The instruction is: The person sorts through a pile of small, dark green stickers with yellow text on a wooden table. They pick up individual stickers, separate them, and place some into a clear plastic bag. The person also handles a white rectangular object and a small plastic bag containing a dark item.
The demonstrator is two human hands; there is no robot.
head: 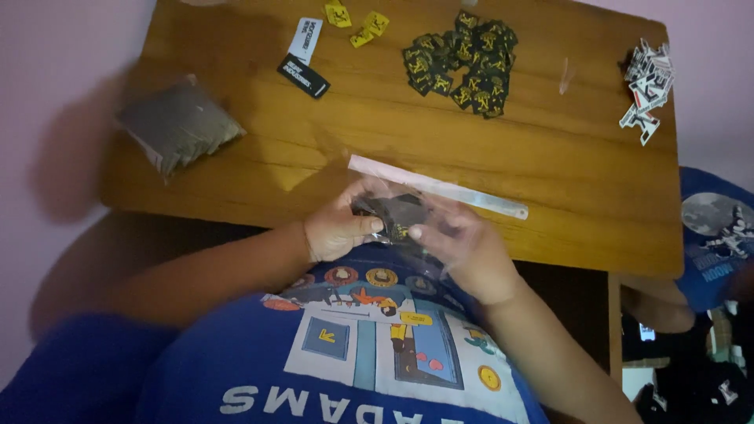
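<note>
Both hands' grip, left hand and right hand, on clear bag above wooden table.

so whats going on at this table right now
A person in a blue shirt holds a small clear plastic bag of dark pieces in both hands, left hand and right hand, at the near edge of a wooden table. On the table lie a pile of black-and-yellow stickers, a white-and-black pile, and a filled bag.

Held package: clear plastic bag of dark stickers, 6 o'clock, between both hands.
Filled grey plastic bag: 9 o'clock.
Black and white rectangular labels: 11 o'clock.
Yellow tags: 12 o'clock.
Black-yellow sticker heap: 1 o'clock.
</note>
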